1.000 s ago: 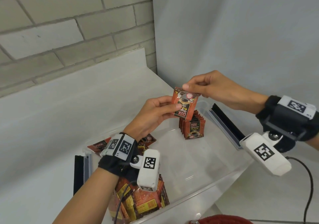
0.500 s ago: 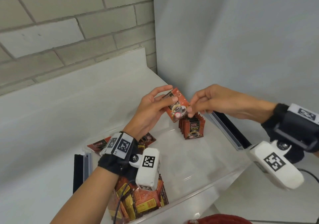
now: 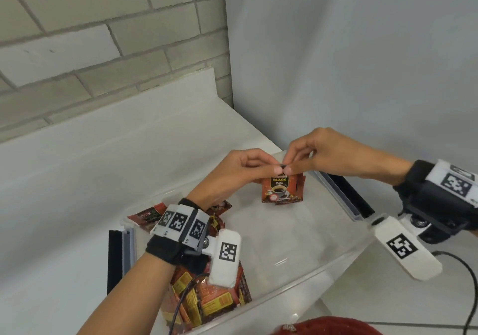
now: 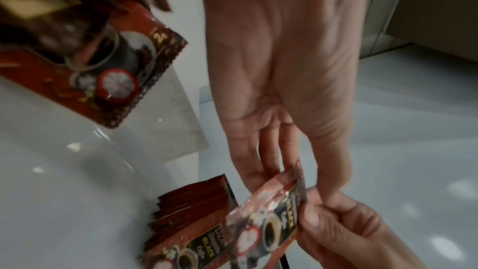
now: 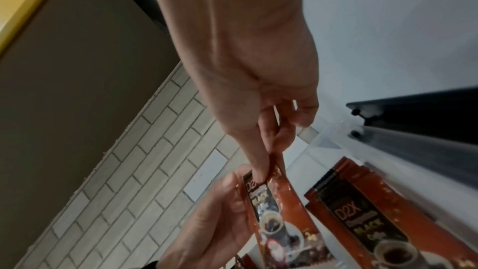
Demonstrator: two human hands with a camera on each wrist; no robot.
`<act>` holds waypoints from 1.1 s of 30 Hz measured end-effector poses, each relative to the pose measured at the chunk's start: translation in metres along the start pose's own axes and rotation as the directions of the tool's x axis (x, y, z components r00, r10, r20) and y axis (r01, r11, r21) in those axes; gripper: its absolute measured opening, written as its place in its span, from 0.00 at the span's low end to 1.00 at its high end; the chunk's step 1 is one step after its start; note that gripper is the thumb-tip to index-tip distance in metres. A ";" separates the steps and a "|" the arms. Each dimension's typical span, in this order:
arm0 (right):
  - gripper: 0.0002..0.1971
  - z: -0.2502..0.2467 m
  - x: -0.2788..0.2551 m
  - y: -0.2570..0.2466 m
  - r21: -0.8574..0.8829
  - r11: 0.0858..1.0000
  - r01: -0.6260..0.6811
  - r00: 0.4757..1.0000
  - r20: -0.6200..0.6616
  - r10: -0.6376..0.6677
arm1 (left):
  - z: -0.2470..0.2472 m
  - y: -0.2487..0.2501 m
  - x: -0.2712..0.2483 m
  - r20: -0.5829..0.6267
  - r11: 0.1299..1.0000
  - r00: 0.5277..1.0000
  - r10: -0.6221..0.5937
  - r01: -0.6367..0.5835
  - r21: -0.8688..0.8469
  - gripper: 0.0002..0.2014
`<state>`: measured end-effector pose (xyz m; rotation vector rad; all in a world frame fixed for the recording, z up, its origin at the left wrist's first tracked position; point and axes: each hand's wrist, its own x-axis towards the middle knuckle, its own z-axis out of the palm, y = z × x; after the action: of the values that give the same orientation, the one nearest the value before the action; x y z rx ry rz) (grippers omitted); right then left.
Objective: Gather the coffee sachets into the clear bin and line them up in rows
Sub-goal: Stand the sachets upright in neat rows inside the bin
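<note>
Brick wall (image 3: 77, 37), sachet (image 3: 278, 188) labelled "D2X BLACK"

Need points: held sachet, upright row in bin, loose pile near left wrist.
held sachet (image 3: 278, 188): head view, printed front face.
upright row (image 4: 191, 199): left wrist view, stacked top edges.
loose pile (image 3: 207, 301): head view, yellow-labelled backs.

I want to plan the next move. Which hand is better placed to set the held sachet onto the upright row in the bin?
Probably the right hand. It pinches the sachet by the top edge, directly beside the row. The left hand also pinches that edge but reaches across the bin.
</note>
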<state>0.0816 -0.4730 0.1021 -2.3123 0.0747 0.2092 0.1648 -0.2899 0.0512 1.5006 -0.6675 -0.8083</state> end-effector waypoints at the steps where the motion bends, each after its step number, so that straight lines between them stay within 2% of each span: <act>1: 0.03 0.000 -0.002 0.003 -0.021 1.000 -0.016 1.000 0.014 0.016 | 0.001 0.000 0.001 -0.012 0.999 1.000 -0.003 0.003 0.039 0.05; 5: 0.07 0.001 -0.013 0.009 -0.194 0.981 -0.026 0.999 -0.046 0.017 | 0.009 -0.003 0.006 -0.024 0.949 0.999 -0.024 0.030 0.313 0.04; 7: 0.07 0.005 -0.023 0.003 -0.258 0.966 -0.023 0.999 -0.037 0.014 | 0.013 -0.002 0.009 -0.006 0.933 0.998 -0.066 0.064 0.355 0.05; 9: 0.03 0.017 -0.033 -0.001 -0.400 0.916 -0.009 0.991 0.121 0.062 | 0.018 -0.002 0.011 -0.006 0.904 0.996 -0.092 0.086 0.419 0.05; 11: 0.07 0.035 -0.038 0.000 -0.503 0.864 -0.008 0.938 0.296 0.181 | 0.023 -0.003 0.016 -0.003 0.868 0.995 -0.101 0.090 0.488 0.04; 12: 0.07 0.043 -0.036 0.002 -0.521 0.853 -0.033 0.913 0.331 0.237 | 0.026 -0.002 0.018 0.001 0.850 0.994 -0.110 0.094 0.518 0.03; 16: 0.13 0.062 -0.022 0.016 -0.532 0.838 -0.119 0.905 0.289 0.312 | 0.029 0.004 0.020 -0.065 0.738 0.992 -0.107 0.123 0.664 0.05; 18: 0.16 0.068 -0.016 0.020 -0.514 0.846 -0.143 0.913 0.261 0.313 | 0.028 0.012 0.016 -0.096 0.665 0.995 -0.032 0.093 0.741 0.07; 20: 0.17 0.071 -0.013 0.023 -0.493 0.854 -0.167 0.917 0.241 0.319 | 0.029 0.020 0.011 -0.055 0.608 0.998 0.026 0.028 0.793 0.12; 21: 0.17 0.072 -0.012 0.023 -0.485 0.856 -0.178 0.917 0.233 0.323 | 0.031 0.023 0.009 -0.020 0.569 1.000 0.009 0.011 0.822 0.17; 23: 0.17 0.073 -0.012 0.020 -0.478 0.859 -0.185 0.918 0.228 0.325 | 0.035 0.025 0.008 0.030 0.450 0.994 -0.107 0.022 0.893 0.25; 24: 0.18 0.073 -0.011 0.018 -0.478 0.858 -0.185 0.918 0.228 0.325 | 0.036 0.023 0.008 0.041 0.395 0.986 -0.164 0.028 0.918 0.27; 25: 0.18 0.072 -0.012 0.017 -0.478 0.858 -0.189 0.917 0.227 0.329 | 0.037 0.022 0.007 0.043 0.377 0.980 -0.193 0.034 0.925 0.28; 26: 0.18 0.072 -0.012 0.016 -0.477 0.857 -0.193 0.916 0.226 0.332 | 0.036 0.021 0.006 0.046 0.399 0.979 -0.199 0.038 0.916 0.28; 29: 0.17 0.069 -0.015 0.013 -0.466 0.861 -0.203 0.915 0.223 0.337 | 0.023 0.020 -0.003 -0.031 0.646 0.986 -0.166 0.133 0.752 0.24; 30: 0.16 0.068 -0.016 0.012 -0.463 0.862 -0.209 0.913 0.224 0.342 | 0.016 0.018 -0.004 -0.072 0.685 0.980 -0.184 0.180 0.706 0.20; 32: 0.15 0.066 -0.018 0.010 -0.473 0.853 -0.221 0.905 0.226 0.360 | 0.008 0.009 -0.004 -0.087 0.684 0.953 -0.290 0.270 0.677 0.12; 33: 0.15 0.065 -0.018 0.008 -0.484 0.846 -0.224 0.904 0.222 0.366 | 0.007 0.005 -0.004 -0.072 0.672 0.925 -0.374 0.324 0.666 0.09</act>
<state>0.0544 -0.4309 0.0557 -2.6869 0.2559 0.8241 0.1566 -0.2914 0.0565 2.3287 -0.7806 -0.9698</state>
